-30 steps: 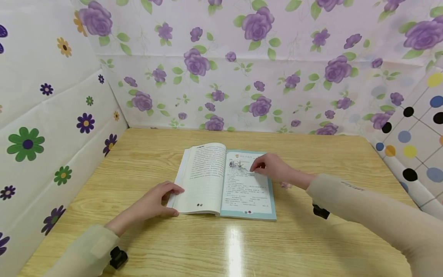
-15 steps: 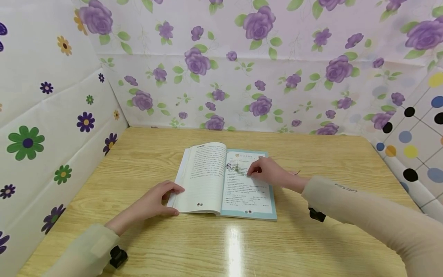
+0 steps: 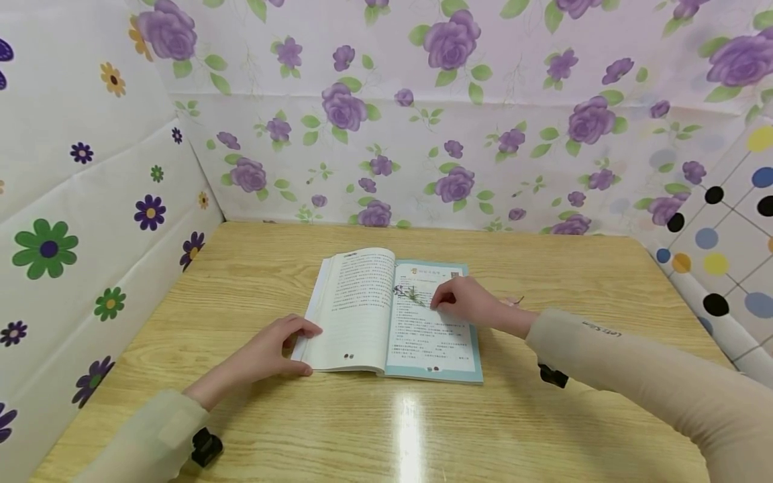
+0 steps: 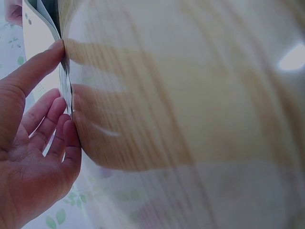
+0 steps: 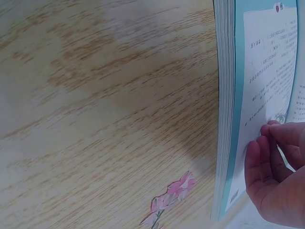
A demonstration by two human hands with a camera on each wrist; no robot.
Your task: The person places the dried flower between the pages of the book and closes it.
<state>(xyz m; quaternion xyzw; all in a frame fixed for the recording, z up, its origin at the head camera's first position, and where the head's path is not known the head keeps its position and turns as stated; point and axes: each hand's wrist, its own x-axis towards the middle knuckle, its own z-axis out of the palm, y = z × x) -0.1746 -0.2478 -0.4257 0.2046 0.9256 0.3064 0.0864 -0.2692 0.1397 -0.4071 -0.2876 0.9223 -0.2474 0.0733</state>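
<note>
A thick book (image 3: 362,322) lies spread on the table, its right page edged in light blue. At its lower left corner, my left hand (image 3: 266,350) rests with thumb and fingers apart; the thumb touches the page edges in the left wrist view. Over the right page, my right hand (image 3: 468,302) pinches the end of a thin plant-shaped bookmark (image 3: 409,294) with green leaves. The bookmark lies across the upper part of that page, near the spine. In the right wrist view the pinching fingertips (image 5: 271,128) hide most of it.
Just right of the book, a pink flower-shaped piece (image 5: 174,191) with a stem lies on the wooden table (image 3: 386,429). Patterned cloth walls (image 3: 386,114) stand at the back and both sides. Each wrist carries a small black camera (image 3: 207,447).
My right hand has moved slightly left and toward me, and the bookmark has shifted with it. More of the pink piece shows behind the wrist. My left hand stays put.
</note>
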